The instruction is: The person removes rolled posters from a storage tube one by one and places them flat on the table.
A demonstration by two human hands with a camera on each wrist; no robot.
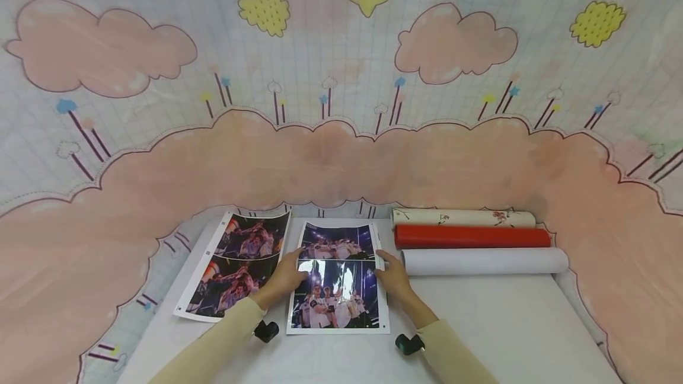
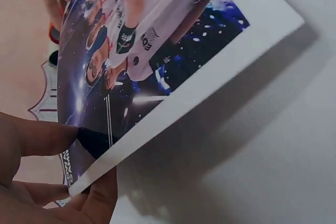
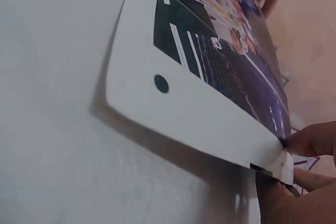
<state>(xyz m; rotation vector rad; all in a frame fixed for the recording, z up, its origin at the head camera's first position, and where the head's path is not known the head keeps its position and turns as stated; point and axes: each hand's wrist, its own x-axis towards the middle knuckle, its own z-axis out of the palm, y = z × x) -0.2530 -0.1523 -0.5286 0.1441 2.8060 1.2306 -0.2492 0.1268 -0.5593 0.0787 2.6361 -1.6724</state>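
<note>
Between both hands is a glossy photo print [image 1: 337, 295] with a white border and two group pictures, one above the other. My left hand [image 1: 284, 280] pinches its left edge, thumb on top and fingers beneath, as the left wrist view shows with the print [image 2: 157, 40] tilted off the table. On the opposite edge, my right hand [image 1: 397, 282] pinches the print [image 3: 210, 108] the same way; its near corner curves up over a shadow. A second photo print [image 1: 235, 268] with two reddish pictures lies to the left, partly behind my left hand and forearm.
Three rolls lie at the back right of the white table [image 1: 496, 325]: a cream patterned roll [image 1: 464, 217], a red roll [image 1: 472, 236] and a white roll [image 1: 484, 261]. A cloud-patterned wall covering [image 1: 341, 165] rises behind the table.
</note>
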